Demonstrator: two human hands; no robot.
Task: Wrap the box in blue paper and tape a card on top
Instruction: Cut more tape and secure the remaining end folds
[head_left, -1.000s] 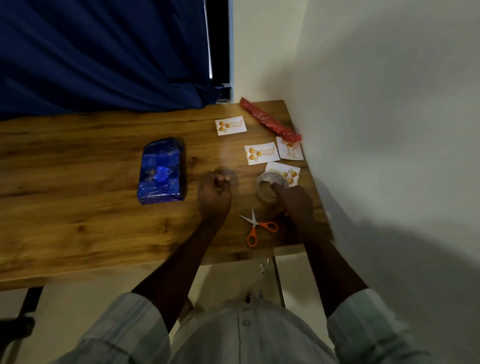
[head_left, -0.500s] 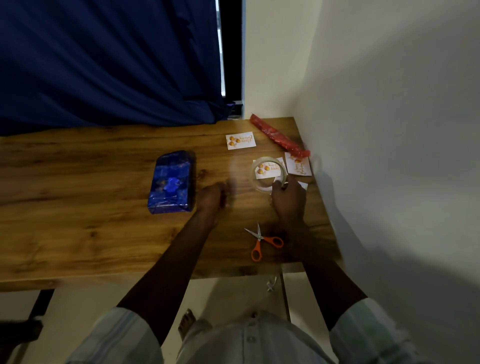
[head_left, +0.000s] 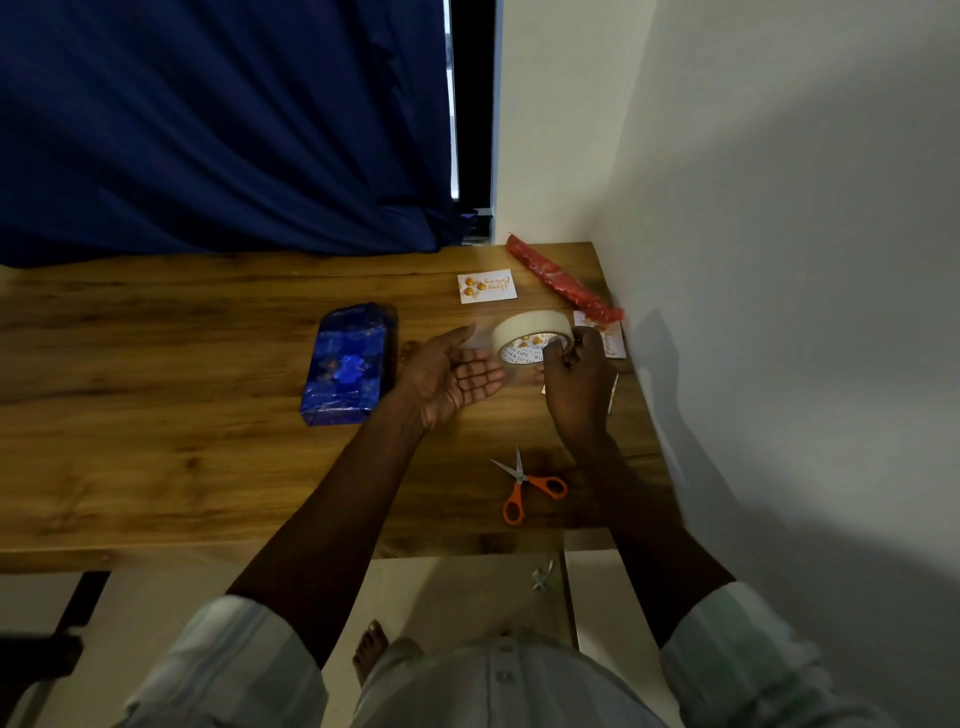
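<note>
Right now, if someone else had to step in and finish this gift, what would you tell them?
Right hand grips the tape roll, raised above the table. Left hand is open, palm up, beside the roll, holding nothing.
The box lies wrapped in blue paper, no card on it.
One card lies at the far edge; scissors near the front edge.
Left: cut tape, tape a card on top.

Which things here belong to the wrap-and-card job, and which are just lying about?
In the job:
box, already in blue paper
tape roll, gripped by the right hand
left hand, open beside the roll
cards, one at
scissors, likely for cutting tape

Lying about:
red roll by the wall
curtain
</note>
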